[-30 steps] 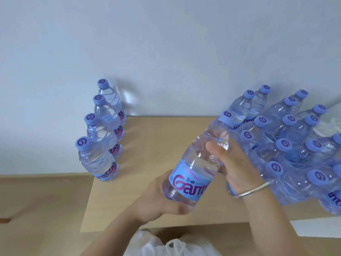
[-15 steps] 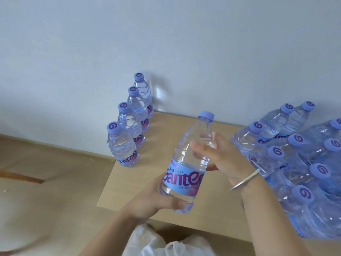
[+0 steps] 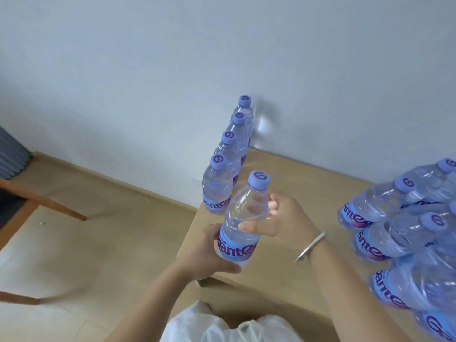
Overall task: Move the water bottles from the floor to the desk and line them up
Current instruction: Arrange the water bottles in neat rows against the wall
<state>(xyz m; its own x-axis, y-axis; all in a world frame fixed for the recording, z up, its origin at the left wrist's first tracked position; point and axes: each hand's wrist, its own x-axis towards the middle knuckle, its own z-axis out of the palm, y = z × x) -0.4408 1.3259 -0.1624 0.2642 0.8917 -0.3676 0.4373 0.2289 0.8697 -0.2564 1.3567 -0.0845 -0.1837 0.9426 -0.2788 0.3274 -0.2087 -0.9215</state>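
Bottle (image 3: 243, 218) upright above desk (image 3: 308, 193) corner, left hand (image 3: 209, 253) clamped round label, right hand (image 3: 283, 218) wrapped on shoulder. Four-bottle row (image 3: 229, 159) stands along left edge; shrink-wrapped pack (image 3: 407, 230) waits, right.

Clear purple-capped bottle (image 3: 243, 218) tilts above the desk (image 3: 308, 183) edge, beside four lined-up bottles (image 3: 228, 156).

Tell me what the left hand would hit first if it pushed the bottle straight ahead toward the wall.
Most likely the nearest bottle of the row. The left hand grips the held bottle at its base, and that bottle appears to sit just in front of the row's near end, though depth is hard to judge from one view.
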